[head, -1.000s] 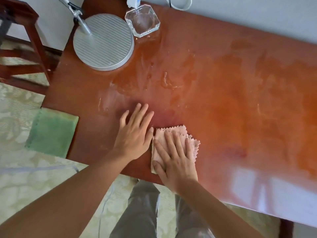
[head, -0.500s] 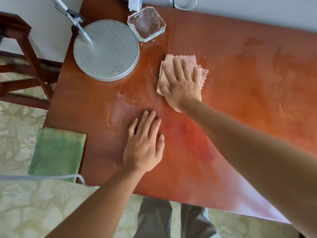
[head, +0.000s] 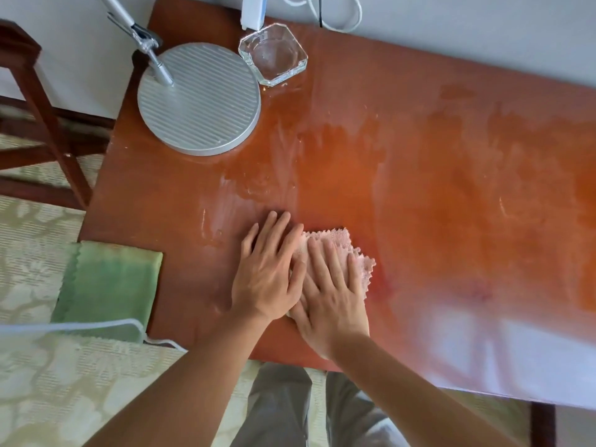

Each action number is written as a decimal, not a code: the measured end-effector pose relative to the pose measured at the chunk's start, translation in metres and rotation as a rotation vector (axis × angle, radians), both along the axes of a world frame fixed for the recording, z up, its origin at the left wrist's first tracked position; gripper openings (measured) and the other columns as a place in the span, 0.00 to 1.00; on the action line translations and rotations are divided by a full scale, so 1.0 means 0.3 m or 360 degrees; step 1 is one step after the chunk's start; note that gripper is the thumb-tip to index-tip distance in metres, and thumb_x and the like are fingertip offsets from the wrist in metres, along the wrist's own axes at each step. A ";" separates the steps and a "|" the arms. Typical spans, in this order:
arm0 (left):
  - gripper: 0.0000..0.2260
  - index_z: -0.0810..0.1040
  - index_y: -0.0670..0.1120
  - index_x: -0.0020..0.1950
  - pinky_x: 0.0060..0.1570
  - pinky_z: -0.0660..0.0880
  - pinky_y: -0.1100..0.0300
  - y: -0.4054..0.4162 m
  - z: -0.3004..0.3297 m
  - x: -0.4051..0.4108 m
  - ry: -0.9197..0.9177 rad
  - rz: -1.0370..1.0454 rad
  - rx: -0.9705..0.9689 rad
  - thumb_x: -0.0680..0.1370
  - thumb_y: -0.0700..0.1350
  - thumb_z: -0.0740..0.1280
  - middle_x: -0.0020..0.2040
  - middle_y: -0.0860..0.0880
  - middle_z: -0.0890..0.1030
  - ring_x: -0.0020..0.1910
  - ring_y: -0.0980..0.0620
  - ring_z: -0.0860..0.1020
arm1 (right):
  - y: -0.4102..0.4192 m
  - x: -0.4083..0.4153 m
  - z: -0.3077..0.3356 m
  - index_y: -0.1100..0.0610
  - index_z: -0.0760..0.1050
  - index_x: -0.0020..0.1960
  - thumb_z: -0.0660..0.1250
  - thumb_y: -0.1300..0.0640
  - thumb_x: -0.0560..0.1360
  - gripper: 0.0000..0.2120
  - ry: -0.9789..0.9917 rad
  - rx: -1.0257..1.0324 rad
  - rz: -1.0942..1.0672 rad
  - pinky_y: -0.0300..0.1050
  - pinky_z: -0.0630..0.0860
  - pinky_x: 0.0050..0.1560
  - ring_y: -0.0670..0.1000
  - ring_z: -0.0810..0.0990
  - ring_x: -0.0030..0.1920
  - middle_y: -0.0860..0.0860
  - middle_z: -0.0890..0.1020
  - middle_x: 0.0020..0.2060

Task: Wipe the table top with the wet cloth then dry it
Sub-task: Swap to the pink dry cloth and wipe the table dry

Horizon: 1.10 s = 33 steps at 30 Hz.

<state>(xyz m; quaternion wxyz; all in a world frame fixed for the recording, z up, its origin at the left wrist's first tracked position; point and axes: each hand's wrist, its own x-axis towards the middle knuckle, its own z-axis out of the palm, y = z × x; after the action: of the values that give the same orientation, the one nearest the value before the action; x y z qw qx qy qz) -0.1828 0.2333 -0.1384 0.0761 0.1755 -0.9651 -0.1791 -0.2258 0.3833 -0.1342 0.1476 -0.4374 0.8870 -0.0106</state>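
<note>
1. Right hand [head: 332, 304] lies flat on the pink cloth [head: 348, 250], fingers straight and slightly fanned, pressing it to the table top [head: 451, 195] near the front edge.
2. Left hand [head: 267, 279] is flat on the bare wood just beside it, fingers straight and together, thumb touching the cloth's left edge. A brace, I'd say, not a wiper.
3. The relation that counts: the cloth sits under and ahead of the right palm, its scalloped edge poking out past the fingertips, pointing away from the person toward the wall.
4. Wet streaks gleam up the table toward the lamp base [head: 200, 98] and the glass dish [head: 274, 54], and off to the right.
5. My guess: the next stroke pushes away from the body or sweeps right, and the right hand is the one placed for it.
6. The green cloth [head: 109, 285] waits on a seat left of the table, nearer the left hand; drying looks not yet begun.
</note>
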 end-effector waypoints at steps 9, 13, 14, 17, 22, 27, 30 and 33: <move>0.25 0.71 0.38 0.75 0.77 0.61 0.42 0.005 -0.003 -0.009 0.0065 0.0082 0.0083 0.84 0.53 0.55 0.75 0.40 0.72 0.78 0.43 0.66 | -0.254 -0.383 -0.002 0.46 0.36 0.83 0.35 0.39 0.82 0.31 0.0116 0.0144 -0.0093 0.65 0.38 0.79 0.56 0.33 0.81 0.53 0.38 0.82; 0.26 0.71 0.38 0.75 0.78 0.59 0.43 0.010 -0.005 -0.009 0.0069 0.0077 0.0103 0.83 0.53 0.57 0.75 0.38 0.72 0.78 0.41 0.66 | -0.488 -0.620 -0.001 0.43 0.37 0.82 0.38 0.38 0.83 0.30 0.0146 0.0081 -0.0118 0.65 0.38 0.78 0.55 0.37 0.82 0.52 0.41 0.83; 0.26 0.71 0.38 0.75 0.78 0.59 0.44 0.008 -0.005 -0.007 0.0079 0.0072 0.0114 0.83 0.53 0.57 0.75 0.38 0.72 0.78 0.41 0.66 | -0.531 -0.650 -0.002 0.42 0.37 0.82 0.38 0.38 0.83 0.29 0.0141 0.0064 -0.0124 0.66 0.38 0.78 0.55 0.37 0.82 0.52 0.41 0.83; 0.25 0.71 0.38 0.74 0.78 0.59 0.45 0.003 0.001 -0.003 0.0140 0.0085 0.0221 0.83 0.53 0.58 0.75 0.37 0.71 0.77 0.40 0.66 | -0.587 -0.673 0.005 0.42 0.36 0.82 0.38 0.38 0.83 0.29 0.0155 0.0061 -0.0130 0.67 0.38 0.78 0.55 0.37 0.82 0.52 0.41 0.83; 0.17 0.78 0.39 0.66 0.73 0.66 0.42 -0.040 0.038 0.029 0.0360 0.0339 0.0345 0.82 0.47 0.61 0.71 0.39 0.75 0.73 0.39 0.71 | -0.486 -0.407 0.024 0.46 0.36 0.83 0.39 0.39 0.83 0.31 0.0127 0.0068 0.0030 0.67 0.38 0.78 0.58 0.36 0.82 0.56 0.40 0.83; 0.15 0.81 0.41 0.62 0.67 0.71 0.43 -0.087 0.084 0.184 0.0318 0.0399 0.0241 0.81 0.45 0.60 0.66 0.42 0.78 0.67 0.42 0.76 | -0.289 0.163 0.000 0.58 0.45 0.84 0.48 0.42 0.79 0.38 0.0032 -0.0011 0.0311 0.68 0.43 0.78 0.62 0.38 0.81 0.61 0.48 0.82; 0.16 0.81 0.41 0.63 0.69 0.71 0.43 -0.072 0.090 0.282 0.0172 0.0210 0.0312 0.82 0.46 0.59 0.67 0.44 0.78 0.69 0.43 0.75 | -0.250 0.309 -0.004 0.62 0.44 0.83 0.51 0.43 0.79 0.40 0.0046 0.0021 0.0326 0.66 0.43 0.79 0.65 0.40 0.81 0.66 0.52 0.81; 0.17 0.81 0.39 0.65 0.75 0.66 0.49 -0.077 0.083 0.325 0.0138 0.0123 0.0286 0.83 0.43 0.58 0.68 0.42 0.78 0.71 0.43 0.75 | -0.257 0.294 0.004 0.62 0.42 0.83 0.45 0.43 0.81 0.37 0.0029 0.0040 0.0375 0.64 0.40 0.80 0.63 0.41 0.82 0.64 0.52 0.81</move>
<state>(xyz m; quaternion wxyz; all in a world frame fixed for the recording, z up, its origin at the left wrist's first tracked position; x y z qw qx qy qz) -0.0852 0.2104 -0.1134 0.1087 0.2108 -0.9334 -0.2692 -0.1377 0.3062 -0.1329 0.1451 -0.5368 0.8308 0.0219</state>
